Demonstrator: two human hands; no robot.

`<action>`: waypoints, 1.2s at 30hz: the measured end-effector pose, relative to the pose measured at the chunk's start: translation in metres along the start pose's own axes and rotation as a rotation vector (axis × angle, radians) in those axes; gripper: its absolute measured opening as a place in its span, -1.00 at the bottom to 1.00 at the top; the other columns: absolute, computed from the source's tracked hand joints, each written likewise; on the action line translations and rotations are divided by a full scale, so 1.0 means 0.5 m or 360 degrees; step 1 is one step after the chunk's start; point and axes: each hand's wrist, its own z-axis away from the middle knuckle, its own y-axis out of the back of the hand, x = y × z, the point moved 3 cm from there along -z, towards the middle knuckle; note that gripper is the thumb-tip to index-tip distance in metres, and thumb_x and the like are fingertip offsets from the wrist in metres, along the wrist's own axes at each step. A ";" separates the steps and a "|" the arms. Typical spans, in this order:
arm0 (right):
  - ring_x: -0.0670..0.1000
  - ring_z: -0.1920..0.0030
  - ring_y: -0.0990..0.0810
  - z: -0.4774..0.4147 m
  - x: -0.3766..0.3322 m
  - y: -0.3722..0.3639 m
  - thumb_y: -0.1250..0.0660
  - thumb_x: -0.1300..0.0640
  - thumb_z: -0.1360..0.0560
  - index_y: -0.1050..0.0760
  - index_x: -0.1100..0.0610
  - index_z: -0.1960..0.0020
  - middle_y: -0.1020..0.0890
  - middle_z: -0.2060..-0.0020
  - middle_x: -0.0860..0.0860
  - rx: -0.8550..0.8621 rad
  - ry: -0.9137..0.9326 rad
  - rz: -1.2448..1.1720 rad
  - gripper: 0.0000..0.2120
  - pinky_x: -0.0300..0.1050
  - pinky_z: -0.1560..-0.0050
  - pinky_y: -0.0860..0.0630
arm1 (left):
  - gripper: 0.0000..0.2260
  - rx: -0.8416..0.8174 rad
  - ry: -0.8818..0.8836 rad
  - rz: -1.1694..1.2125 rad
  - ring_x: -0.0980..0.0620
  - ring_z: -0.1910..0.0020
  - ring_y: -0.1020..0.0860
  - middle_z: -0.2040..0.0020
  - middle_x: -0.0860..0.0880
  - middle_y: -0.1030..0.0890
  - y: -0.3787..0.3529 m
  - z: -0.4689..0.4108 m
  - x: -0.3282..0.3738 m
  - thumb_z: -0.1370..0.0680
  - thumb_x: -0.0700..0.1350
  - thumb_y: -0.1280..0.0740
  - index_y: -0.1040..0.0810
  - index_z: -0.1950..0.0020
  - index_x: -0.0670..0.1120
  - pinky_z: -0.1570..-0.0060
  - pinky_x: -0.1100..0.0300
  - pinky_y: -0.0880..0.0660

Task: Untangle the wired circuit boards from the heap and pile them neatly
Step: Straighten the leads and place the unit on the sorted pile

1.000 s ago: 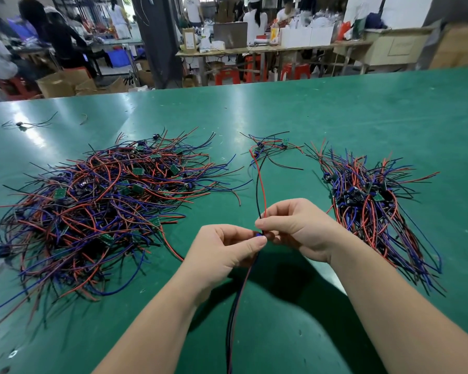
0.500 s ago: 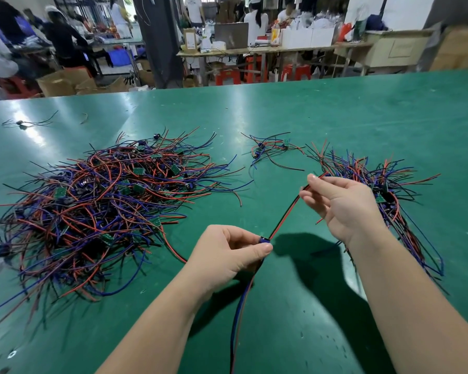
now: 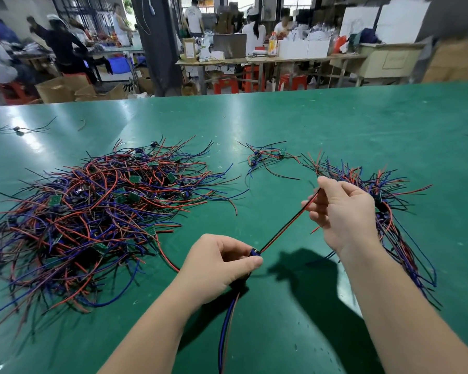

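A big tangled heap of wired circuit boards (image 3: pixel 97 211), red, blue and black leads with small green boards, covers the left of the green table (image 3: pixel 335 125). My left hand (image 3: pixel 216 268) pinches one small board (image 3: pixel 255 252) above the table's near middle. Its red and black wires (image 3: pixel 287 225) stretch taut up to my right hand (image 3: pixel 341 211), which pinches their far end. Blue and red leads (image 3: pixel 227 327) hang below my left hand. A combed pile of boards (image 3: pixel 389 211) lies on the right, partly behind my right hand.
A few loose wired boards (image 3: pixel 265 157) lie between the heap and the right pile. A stray wire piece (image 3: pixel 22 129) sits far left. Beyond the table's far edge are work tables, red stools, cardboard boxes and several people.
My right hand slid along the red and black wires from beside my left hand, up and to the right, pulling them straight. My left hand stayed put, holding the board.
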 end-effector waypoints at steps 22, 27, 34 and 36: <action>-0.17 0.35 -0.59 0.060 0.038 -0.066 -0.45 0.25 -0.39 -0.62 -0.03 0.13 -0.65 0.35 -0.13 -0.0452 0.0674 0.0968 -0.82 -0.09 0.13 -0.62 | -0.70 0.0705 -0.0490 -0.0964 0.04 -0.25 -0.39 -0.24 0.04 -0.51 0.037 -0.011 0.007 -0.44 -0.22 -0.40 -0.64 -0.12 0.08 -0.27 0.23 -0.23; -0.03 0.27 -0.61 0.005 -0.084 0.028 -0.42 0.22 -0.43 -0.62 0.14 0.12 -0.66 0.29 -0.02 0.0309 0.1307 0.1337 -0.96 -0.25 0.12 -0.46 | -0.56 0.0997 0.0151 -0.1440 -0.09 -0.41 -0.02 -0.49 -0.08 -0.13 0.072 -0.004 -0.019 -0.45 -0.05 -0.32 -0.42 -0.33 0.15 -0.35 -0.11 -0.10; 0.23 0.05 -0.51 -0.058 -0.051 0.093 -0.32 0.03 -0.47 -0.53 0.26 0.21 -0.53 0.14 0.21 0.0224 0.0300 0.2485 -0.72 0.00 0.02 -0.39 | -0.65 0.0849 0.0199 -0.1329 -0.16 -0.28 -0.29 -0.33 -0.11 -0.33 0.079 -0.018 -0.032 -0.54 -0.25 -0.19 -0.50 -0.29 -0.04 -0.24 0.00 -0.30; 0.22 -0.18 -0.44 -0.044 -0.048 0.075 -0.32 0.00 -0.48 -0.58 0.19 0.07 -0.48 -0.16 0.20 0.0283 0.0361 0.2525 -0.76 0.07 -0.15 -0.31 | -0.65 0.0866 0.0075 -0.1214 -0.10 -0.22 -0.36 -0.22 -0.11 -0.38 0.086 -0.020 -0.033 -0.52 -0.33 -0.20 -0.52 -0.26 -0.11 -0.14 0.13 -0.32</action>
